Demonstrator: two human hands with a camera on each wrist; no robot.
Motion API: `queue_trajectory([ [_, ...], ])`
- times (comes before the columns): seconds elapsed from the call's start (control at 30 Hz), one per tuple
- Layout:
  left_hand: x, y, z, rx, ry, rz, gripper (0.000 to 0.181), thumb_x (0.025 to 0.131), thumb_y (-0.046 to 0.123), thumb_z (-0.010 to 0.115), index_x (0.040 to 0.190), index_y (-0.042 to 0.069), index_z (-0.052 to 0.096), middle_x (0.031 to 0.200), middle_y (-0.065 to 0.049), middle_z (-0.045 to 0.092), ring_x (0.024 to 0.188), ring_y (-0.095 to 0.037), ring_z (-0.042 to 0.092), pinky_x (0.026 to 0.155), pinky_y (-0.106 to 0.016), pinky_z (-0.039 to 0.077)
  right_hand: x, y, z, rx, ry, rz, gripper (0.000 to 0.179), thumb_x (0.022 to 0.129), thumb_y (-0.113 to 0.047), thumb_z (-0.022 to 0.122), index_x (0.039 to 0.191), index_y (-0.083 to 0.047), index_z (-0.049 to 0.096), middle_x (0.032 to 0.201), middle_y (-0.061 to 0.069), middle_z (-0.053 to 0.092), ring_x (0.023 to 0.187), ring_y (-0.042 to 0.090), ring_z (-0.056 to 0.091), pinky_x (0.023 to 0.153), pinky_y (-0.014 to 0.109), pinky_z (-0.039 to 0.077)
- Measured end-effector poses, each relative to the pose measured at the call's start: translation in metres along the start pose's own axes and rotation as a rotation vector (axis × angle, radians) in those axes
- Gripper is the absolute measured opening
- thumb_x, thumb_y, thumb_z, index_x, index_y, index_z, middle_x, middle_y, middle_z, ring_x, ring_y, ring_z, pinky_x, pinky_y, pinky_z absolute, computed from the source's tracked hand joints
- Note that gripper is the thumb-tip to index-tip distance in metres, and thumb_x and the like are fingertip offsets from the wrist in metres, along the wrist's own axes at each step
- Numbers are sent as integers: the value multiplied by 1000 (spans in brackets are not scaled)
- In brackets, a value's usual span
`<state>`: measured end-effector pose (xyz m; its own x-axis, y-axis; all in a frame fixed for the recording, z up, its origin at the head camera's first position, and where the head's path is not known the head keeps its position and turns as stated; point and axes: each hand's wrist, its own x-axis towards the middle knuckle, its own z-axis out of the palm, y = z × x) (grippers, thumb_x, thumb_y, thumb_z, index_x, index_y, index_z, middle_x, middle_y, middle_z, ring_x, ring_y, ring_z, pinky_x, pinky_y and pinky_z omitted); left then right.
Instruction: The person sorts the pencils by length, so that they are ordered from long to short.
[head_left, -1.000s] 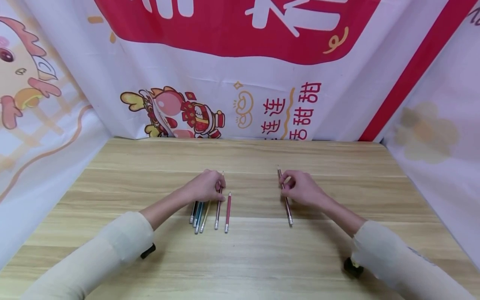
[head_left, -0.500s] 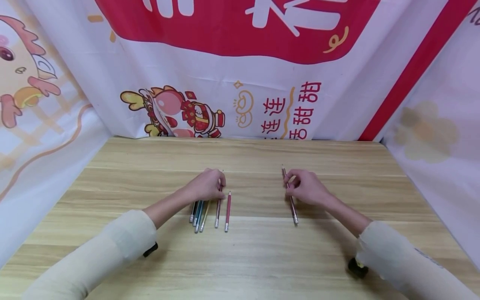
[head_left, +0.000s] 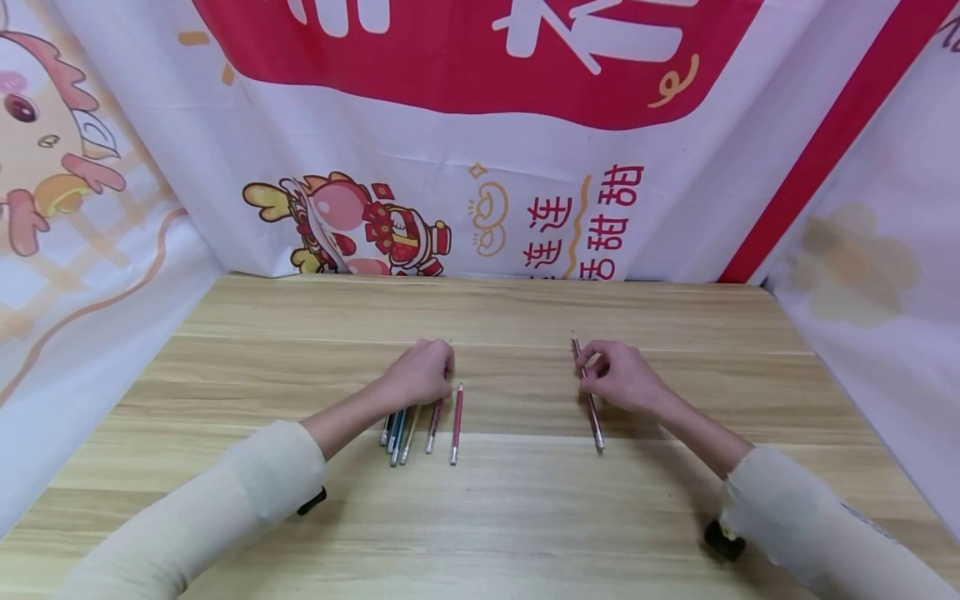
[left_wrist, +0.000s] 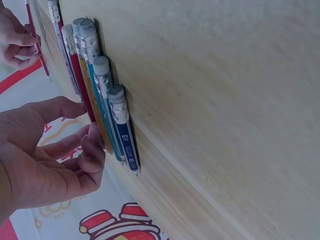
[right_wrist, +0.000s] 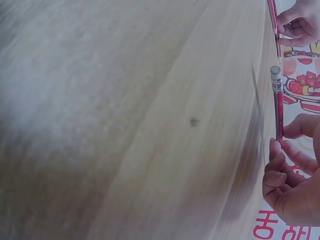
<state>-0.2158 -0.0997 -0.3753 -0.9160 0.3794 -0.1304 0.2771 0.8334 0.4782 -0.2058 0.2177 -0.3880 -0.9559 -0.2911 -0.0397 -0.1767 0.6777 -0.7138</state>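
In the head view my left hand (head_left: 423, 372) is over a row of pencils, its thumb and fingers pinching a dark red pencil (head_left: 434, 423), whose eraser end shows below the hand. To its left lie a yellow pencil (head_left: 408, 440), teal pencils (head_left: 397, 442) and a dark blue pencil (left_wrist: 127, 140), close together. On its other side, apart from the hand, is a brighter red pencil (head_left: 457, 425). Farther right, my right hand (head_left: 621, 377) pinches another dark red pencil (head_left: 593, 412) between thumb and fingers. That pencil slants, eraser end toward me.
The wooden table (head_left: 480, 525) runs back to a white printed cloth (head_left: 300, 133) with red areas. More printed cloth (head_left: 862, 350) hangs along the right side, and also along the left. Bare tabletop separates the two hands.
My right hand has slid to the right with its pencil. My left hand has shifted slightly right, and the eraser end of its pencil has swung a little left.
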Motion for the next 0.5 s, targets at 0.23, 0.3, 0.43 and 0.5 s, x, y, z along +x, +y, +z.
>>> queue_trajectory([
  [0.23, 0, 4, 3, 37, 23, -38, 18, 75, -12, 69, 88, 0, 66, 79, -8, 63, 63, -19, 58, 53, -26, 49, 0, 3, -1, 0, -3, 17, 20, 86, 2, 74, 105, 1, 68, 83, 9, 69, 70, 19, 60, 58, 30, 51],
  [0.3, 0, 6, 4, 40, 21, -47, 19, 75, -12, 69, 90, -1, 67, 80, -9, 63, 63, -19, 58, 52, -26, 49, 0, 3, -1, -4, -3, 18, 20, 87, 2, 75, 105, 1, 68, 82, 9, 69, 70, 19, 59, 58, 30, 51],
  [0.43, 0, 7, 5, 38, 18, -55, 22, 75, -12, 68, 94, -2, 67, 83, -9, 64, 63, -19, 59, 51, -25, 50, 0, 4, -1, -8, -3, 13, 19, 86, 1, 75, 104, 1, 68, 81, 8, 69, 70, 19, 59, 58, 31, 51],
  [0.5, 0, 6, 5, 38, 20, -57, 24, 74, -13, 68, 96, -2, 67, 84, -10, 65, 63, -19, 60, 52, -25, 50, 0, 4, -1, -8, -1, 9, 19, 86, 1, 75, 104, 1, 68, 80, 8, 69, 69, 18, 60, 58, 31, 50],
])
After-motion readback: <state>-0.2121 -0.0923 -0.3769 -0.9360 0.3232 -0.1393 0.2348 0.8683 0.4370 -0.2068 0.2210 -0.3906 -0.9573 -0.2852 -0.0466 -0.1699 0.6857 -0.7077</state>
